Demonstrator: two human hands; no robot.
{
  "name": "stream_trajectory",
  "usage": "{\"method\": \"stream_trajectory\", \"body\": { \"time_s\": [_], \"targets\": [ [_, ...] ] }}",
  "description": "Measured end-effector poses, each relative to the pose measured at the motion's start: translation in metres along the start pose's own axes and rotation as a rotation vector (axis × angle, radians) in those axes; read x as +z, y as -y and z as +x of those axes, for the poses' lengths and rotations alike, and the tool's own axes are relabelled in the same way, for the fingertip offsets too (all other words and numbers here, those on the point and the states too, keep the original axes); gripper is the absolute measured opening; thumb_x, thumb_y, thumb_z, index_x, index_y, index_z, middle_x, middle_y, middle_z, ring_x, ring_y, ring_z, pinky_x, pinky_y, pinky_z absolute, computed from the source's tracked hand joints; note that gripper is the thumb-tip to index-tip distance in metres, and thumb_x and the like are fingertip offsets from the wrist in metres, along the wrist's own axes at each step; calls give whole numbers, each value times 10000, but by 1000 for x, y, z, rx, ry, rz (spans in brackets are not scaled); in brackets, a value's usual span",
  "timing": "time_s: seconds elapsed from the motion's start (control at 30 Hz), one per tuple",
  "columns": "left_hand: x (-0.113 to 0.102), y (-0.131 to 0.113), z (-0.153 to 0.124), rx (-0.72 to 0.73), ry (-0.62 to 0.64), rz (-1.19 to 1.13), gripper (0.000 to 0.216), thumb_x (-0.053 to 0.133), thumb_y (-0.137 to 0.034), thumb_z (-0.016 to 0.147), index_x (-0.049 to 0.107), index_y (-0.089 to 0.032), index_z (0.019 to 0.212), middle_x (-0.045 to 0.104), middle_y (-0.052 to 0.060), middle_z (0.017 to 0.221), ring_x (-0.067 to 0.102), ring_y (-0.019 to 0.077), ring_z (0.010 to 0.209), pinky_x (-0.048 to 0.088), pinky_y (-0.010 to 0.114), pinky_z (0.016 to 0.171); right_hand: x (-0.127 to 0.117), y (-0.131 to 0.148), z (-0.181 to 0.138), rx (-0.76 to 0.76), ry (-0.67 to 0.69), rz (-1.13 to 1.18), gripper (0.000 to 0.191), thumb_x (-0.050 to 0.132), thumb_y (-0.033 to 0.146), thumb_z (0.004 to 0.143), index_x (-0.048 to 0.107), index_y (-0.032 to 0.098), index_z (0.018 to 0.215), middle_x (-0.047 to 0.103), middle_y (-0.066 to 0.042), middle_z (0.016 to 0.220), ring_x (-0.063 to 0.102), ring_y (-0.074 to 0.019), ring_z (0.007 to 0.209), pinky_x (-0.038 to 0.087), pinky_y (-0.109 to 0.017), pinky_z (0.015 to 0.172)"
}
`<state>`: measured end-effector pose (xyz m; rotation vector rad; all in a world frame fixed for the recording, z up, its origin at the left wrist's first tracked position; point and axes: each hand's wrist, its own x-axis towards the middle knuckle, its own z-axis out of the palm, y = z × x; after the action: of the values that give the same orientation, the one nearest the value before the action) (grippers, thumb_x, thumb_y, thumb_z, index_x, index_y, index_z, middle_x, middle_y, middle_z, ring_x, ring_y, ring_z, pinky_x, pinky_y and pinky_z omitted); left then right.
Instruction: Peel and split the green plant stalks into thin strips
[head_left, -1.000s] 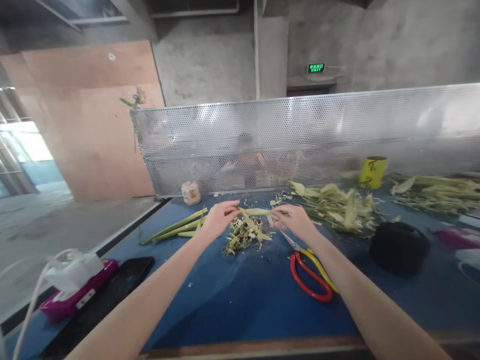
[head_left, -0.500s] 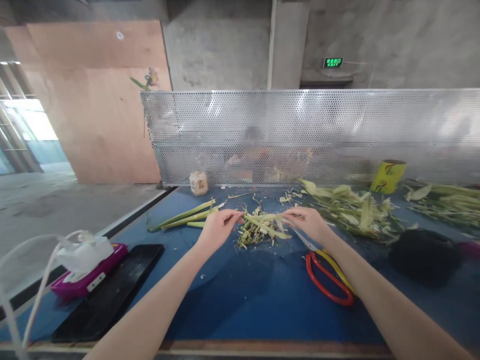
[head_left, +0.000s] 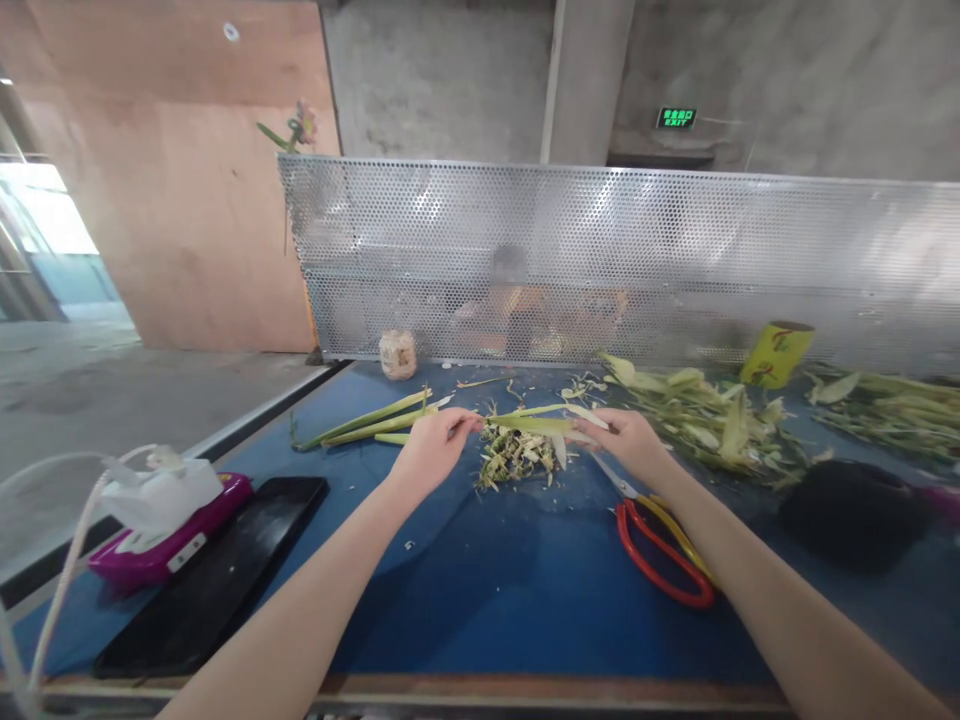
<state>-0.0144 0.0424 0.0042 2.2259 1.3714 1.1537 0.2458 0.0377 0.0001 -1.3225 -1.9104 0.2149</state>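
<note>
Between my hands a pale green leaf strip [head_left: 534, 423] is stretched above a heap of plant scraps [head_left: 517, 460]. My left hand [head_left: 433, 448] pinches its left end between thumb and fingers. Closed on the right end, where the strip parts into separate pieces, is my right hand [head_left: 624, 440]. Scissors [head_left: 664, 555] with one red and one yellow handle lie beneath my right forearm, their blades pointing toward the heap. Several long green stalks [head_left: 367, 420] rest beside my left hand.
At the right are a pile of leaves [head_left: 697, 410], a yellow can-like container [head_left: 778, 354] and a dark round object [head_left: 851, 515]. A black phone [head_left: 217, 580] and a purple power strip [head_left: 169, 540] lie at left. A perforated metal panel [head_left: 600, 260] closes off the back.
The strip has been lifted slightly off the heap, and its right part now spreads into separate pieces by my right hand. The camera view has shifted a little.
</note>
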Motion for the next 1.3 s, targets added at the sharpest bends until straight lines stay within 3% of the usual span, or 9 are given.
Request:
{"method": "stream_trajectory", "body": {
  "time_s": [0.13,0.33,0.53,0.7,0.9,1.03,1.17,1.3],
  "targets": [
    [-1,-3,-3,21,-97,26,423,405,-280,809,405,-172,1218,620,88,1000,601,166,792,473,306,679,5,-2,0,-262,-88,-100,294,464,359,816,637,165,680,589,-23,589,491,-123,527,354,-232,519],
    [10,-17,-14,154,91,95,615,488,-337,766,241,-239,1320,574,72,1070,570,137,680,455,278,598,10,4,-5,-563,-221,-229,218,460,255,844,638,173,749,646,-45,674,544,-137,615,394,-262,634],
    [15,-19,-13,27,-58,-138,726,490,-319,774,66,-248,1359,471,114,1217,578,141,760,476,248,544,4,22,-11,-742,-192,-313,168,460,197,849,618,160,804,656,-33,692,552,-126,633,381,-273,649],
    [18,-16,-14,-43,53,-271,624,499,-345,773,222,-215,1317,585,82,1036,594,145,728,495,250,532,7,33,-15,-812,-143,-375,173,449,210,859,619,181,871,653,-13,689,554,-115,634,378,-275,667],
    [22,-25,-16,-199,154,-563,631,546,-314,742,263,-218,1299,574,103,1071,588,140,702,497,251,478,12,36,-19,-823,-23,-290,162,483,188,833,607,168,936,661,-24,750,569,-126,690,402,-292,700],
    [23,-28,-14,-271,201,-711,467,573,-165,707,442,-126,1153,612,111,1005,591,112,672,509,265,574,12,41,-21,-783,170,-4,224,446,210,841,583,171,1013,661,-69,900,576,-148,860,431,-304,785],
    [24,-24,-13,-246,227,-765,462,615,-100,654,492,-130,1099,629,113,1014,614,143,801,500,314,725,12,46,-24,-713,393,135,239,453,242,830,593,177,1013,631,-95,996,561,-163,937,430,-328,841],
    [25,-21,-13,-221,225,-801,448,612,-86,653,510,-137,1087,635,114,1025,605,165,910,476,326,798,15,44,-25,-685,417,126,292,485,231,812,559,201,1093,601,-89,1073,547,-170,956,431,-346,848]
  ]
}}
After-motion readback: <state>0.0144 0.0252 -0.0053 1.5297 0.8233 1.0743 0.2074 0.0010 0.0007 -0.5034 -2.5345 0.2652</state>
